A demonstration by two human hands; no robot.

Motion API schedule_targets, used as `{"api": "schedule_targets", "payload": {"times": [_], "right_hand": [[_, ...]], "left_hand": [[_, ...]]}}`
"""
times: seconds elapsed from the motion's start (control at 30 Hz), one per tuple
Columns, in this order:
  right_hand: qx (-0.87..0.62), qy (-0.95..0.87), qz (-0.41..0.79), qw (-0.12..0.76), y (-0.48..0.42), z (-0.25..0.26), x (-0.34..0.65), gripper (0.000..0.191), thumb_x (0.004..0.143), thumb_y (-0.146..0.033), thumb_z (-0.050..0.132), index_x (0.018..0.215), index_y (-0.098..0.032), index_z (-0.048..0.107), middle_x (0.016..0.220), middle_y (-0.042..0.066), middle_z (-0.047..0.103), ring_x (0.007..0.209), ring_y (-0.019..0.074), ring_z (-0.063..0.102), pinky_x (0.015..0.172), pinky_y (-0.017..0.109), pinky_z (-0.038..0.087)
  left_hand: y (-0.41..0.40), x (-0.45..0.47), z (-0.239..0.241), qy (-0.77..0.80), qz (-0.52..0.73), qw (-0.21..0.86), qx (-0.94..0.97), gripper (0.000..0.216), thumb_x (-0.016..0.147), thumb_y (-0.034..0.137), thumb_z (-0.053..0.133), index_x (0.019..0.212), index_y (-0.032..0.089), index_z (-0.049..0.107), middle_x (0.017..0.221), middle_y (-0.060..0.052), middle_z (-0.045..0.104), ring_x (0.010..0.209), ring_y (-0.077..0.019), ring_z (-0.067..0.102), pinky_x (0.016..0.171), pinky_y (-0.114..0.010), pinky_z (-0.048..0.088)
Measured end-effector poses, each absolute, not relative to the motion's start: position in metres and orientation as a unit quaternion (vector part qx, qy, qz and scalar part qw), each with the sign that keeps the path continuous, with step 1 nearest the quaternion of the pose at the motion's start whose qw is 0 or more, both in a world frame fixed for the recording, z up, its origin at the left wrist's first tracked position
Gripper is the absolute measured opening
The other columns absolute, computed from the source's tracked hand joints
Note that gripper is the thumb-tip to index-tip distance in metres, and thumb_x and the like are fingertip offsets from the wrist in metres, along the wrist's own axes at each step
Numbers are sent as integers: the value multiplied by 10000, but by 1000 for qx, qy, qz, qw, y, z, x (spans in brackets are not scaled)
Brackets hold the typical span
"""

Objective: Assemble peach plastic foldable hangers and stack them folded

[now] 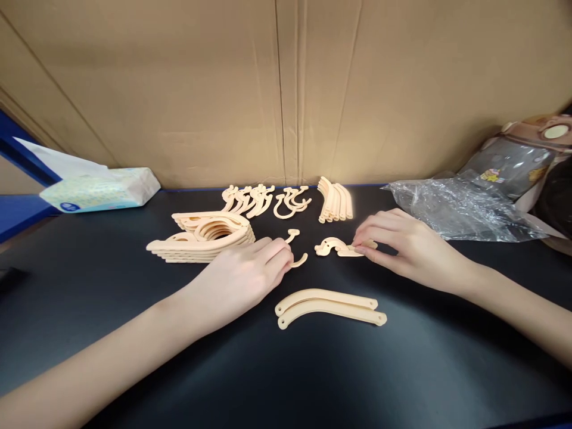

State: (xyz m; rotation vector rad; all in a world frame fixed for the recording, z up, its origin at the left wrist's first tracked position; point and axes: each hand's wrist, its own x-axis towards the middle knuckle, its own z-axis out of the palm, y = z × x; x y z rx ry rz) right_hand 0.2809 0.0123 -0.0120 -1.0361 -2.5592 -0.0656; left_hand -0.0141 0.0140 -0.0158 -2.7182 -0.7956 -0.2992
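My left hand [252,271] has its fingertips closed on a small beige plastic hook [300,261]; its curved end and its small knobbed end show past the fingers. To the right, my right hand [397,241] pinches a short, curved beige hanger piece [333,243] lying low over the black table. The far end of that piece is partly behind the fingers. In front of both hands, two long curved hanger arms [330,307] with holes at their ends lie side by side. A stack of beige hanger pieces [196,245] sits just beyond my left hand.
Along the back stand rows of small beige parts [248,200], loose hooks [290,205] and a bundle of curved arms [333,202]. A tissue pack [102,189] is at left. Clear plastic film [460,208] and a bottle [509,158] are at right. Cardboard [201,89] walls the back.
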Motion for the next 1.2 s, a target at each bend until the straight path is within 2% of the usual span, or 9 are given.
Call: {"api": "schedule_targets", "payload": {"times": [0.27, 0.53, 0.83, 0.93, 1.03, 1.1, 1.2], "right_hand": [[-355, -912, -16, 204, 11, -15, 278, 132, 970, -216, 498, 939, -202, 626, 933, 34, 669, 850, 171, 597, 829, 341, 389], [-340, -917, -7, 208, 8, -16, 272, 95, 966, -207, 527, 936, -192, 616, 944, 21, 658, 836, 143, 579, 815, 326, 388], [-335, -914, 7, 230, 5, -16, 270, 80, 955, -201, 541, 991, -204, 612, 982, 28, 669, 889, 161, 600, 831, 343, 415], [-351, -894, 51, 274, -2, -15, 266, 284, 955, -224, 548, 1239, -212, 534, 1122, 49, 658, 1033, 173, 593, 911, 338, 435], [-366, -878, 103, 290, -9, -15, 261, 541, 959, -252, 554, 1457, -255, 342, 1244, 45, 614, 1127, 162, 564, 985, 319, 431], [-359, -880, 132, 280, -13, -14, 258, 568, 964, -260, 549, 1480, -301, 314, 1264, 29, 600, 1149, 157, 556, 993, 305, 435], [-335, -883, 176, 279, -16, -12, 254, 439, 971, -241, 534, 1396, -307, 440, 1268, 22, 593, 1181, 154, 544, 994, 282, 443]], "left_hand": [[9, -13, -13, -298, -175, 104, -933, 249, 1018, 162, 342, 991, 119, 586, 978, -80, 674, 803, -201, 662, 706, -319, 497], [8, -13, -18, -318, -169, 72, -930, 179, 990, 152, 399, 912, 148, 560, 784, -12, 600, 641, -165, 577, 566, -278, 435], [5, -9, -14, -296, -164, 71, -938, 250, 1016, 161, 349, 942, 145, 586, 859, -37, 614, 731, -174, 584, 639, -290, 480], [2, -9, -13, -229, -171, 75, -955, 242, 1011, 134, 362, 966, 131, 599, 943, -61, 630, 838, -185, 595, 693, -290, 499], [-3, -8, -12, -188, -182, 52, -964, 165, 989, 121, 438, 978, 115, 602, 977, -67, 635, 874, -189, 588, 704, -288, 505], [-6, -7, -11, -171, -185, 38, -967, 134, 971, 104, 467, 962, 108, 600, 964, -66, 637, 866, -188, 582, 701, -287, 506], [-8, -5, -9, -151, -186, 33, -970, 120, 961, 104, 483, 928, 107, 598, 934, -65, 638, 845, -185, 573, 689, -281, 500]]}}
